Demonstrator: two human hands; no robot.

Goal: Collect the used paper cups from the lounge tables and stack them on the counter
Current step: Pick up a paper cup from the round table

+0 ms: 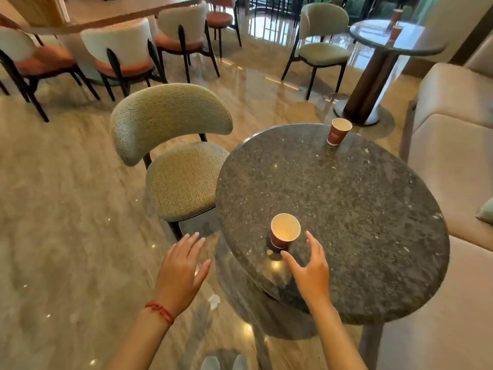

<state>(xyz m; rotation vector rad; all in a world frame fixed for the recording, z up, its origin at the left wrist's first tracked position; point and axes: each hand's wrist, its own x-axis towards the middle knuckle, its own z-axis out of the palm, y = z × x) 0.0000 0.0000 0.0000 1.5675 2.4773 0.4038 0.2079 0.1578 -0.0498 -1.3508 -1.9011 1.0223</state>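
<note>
Where it stands upright, near cup (pixel 285 231) red outside, cream inside

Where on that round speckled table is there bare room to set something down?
The dark speckled stone table is bare across its middle and right, between the near red paper cup and the far red paper cup. Crowded only by the right hand.

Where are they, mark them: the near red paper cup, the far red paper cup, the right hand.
near red paper cup (pixel 285 231): head view, pale inside.
far red paper cup (pixel 336 136): head view, red side wall.
right hand (pixel 310 273): head view, back of hand.
</note>
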